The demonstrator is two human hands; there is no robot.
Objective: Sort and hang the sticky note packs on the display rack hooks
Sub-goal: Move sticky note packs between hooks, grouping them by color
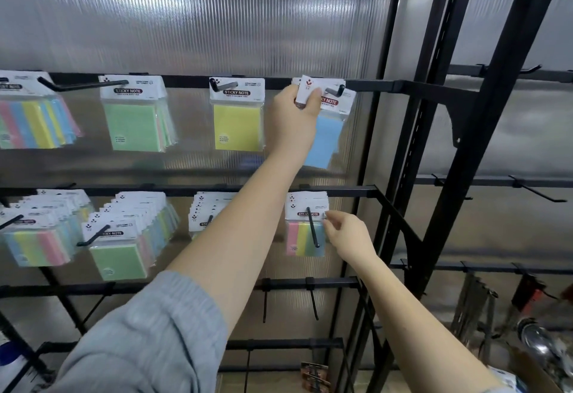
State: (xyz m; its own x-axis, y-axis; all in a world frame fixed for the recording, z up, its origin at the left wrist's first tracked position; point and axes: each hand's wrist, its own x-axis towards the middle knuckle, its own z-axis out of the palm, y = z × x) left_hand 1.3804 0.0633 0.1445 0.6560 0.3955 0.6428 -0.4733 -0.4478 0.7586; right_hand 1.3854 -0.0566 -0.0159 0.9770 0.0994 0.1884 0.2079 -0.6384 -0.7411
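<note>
Hooks decide everything here: the left hand [294,113] is raised to the top rail of the rack [384,86] and pinches the white header card of a blue pack [325,138] right at the rightmost upper hook [336,89], whose short prong points out of the rack toward the person. The pack hangs downward from that pinch, its long side vertical, its card tilted at the prong, with another card showing just behind it; whether the hole is already over the hook I cannot tell. The right hand [344,234] sits lower, on the second rail, with fingertips lightly pinching the right edge of a striped pack [305,237], the front one of a stack on a long hook [313,227]. So the left hand is the one nearer the upper hook, and the likely move is to slide the card straight back along the prong. To the left, a yellow pack [237,127], green packs [138,126] and striped ones hang on their own hooks, with fuller stacks below. Behind the rails stands a ribbed translucent panel [186,20]. A second black frame [465,144] with bare hooks stands to the right, and lower rails carry bare hooks too.
</note>
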